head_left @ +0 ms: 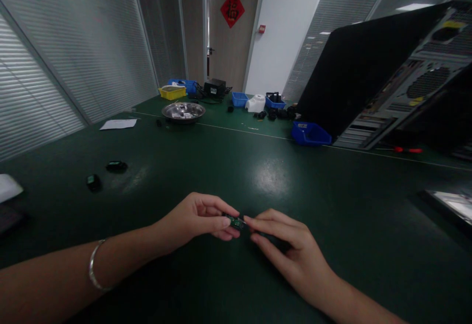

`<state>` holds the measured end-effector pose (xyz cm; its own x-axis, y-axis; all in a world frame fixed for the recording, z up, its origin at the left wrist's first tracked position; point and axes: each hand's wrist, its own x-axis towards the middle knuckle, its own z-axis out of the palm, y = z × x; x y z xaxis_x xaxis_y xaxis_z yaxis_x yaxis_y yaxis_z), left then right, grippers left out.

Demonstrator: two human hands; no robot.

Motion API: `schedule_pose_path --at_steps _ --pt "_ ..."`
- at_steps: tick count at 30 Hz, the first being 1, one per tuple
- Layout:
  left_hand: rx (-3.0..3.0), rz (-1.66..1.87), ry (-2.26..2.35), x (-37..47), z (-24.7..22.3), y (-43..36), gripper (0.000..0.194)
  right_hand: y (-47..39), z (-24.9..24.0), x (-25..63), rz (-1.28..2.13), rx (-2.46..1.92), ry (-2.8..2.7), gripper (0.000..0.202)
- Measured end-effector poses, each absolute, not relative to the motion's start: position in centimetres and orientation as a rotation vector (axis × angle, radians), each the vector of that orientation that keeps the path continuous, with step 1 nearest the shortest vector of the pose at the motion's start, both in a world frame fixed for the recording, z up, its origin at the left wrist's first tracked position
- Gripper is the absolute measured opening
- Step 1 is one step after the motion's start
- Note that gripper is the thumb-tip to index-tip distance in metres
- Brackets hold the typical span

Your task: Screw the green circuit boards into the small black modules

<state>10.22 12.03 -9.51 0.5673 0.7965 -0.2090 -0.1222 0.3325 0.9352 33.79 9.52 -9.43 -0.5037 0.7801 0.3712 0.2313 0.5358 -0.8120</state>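
My left hand (206, 218) pinches a small green circuit board (236, 222) in a dark casing between thumb and fingers, low over the table. Close against the board's right end, my right hand (285, 240) has its thumb and fingers drawn together. Something thin seems to lie at those fingertips, too small and dark to name. Farther left on the table lie two small black devices with green faces, one device (116, 166) on its side and another device (93, 182) nearer me.
Across the dark green table stand a steel bowl (183, 112), a yellow bin (172, 92), a blue bin (310, 133) and a white plastic part (255, 103). A large computer case (398, 83) rises at the right, with a red-handled screwdriver (407, 150) beside it. Paper (118, 124) lies back left.
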Motion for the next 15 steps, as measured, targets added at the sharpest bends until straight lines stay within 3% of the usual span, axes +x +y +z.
schedule_pose_path --at_steps 15 --pt "1.044 0.699 0.746 10.19 -9.62 12.05 0.03 9.53 -9.53 33.85 0.898 -0.811 -1.982 0.04"
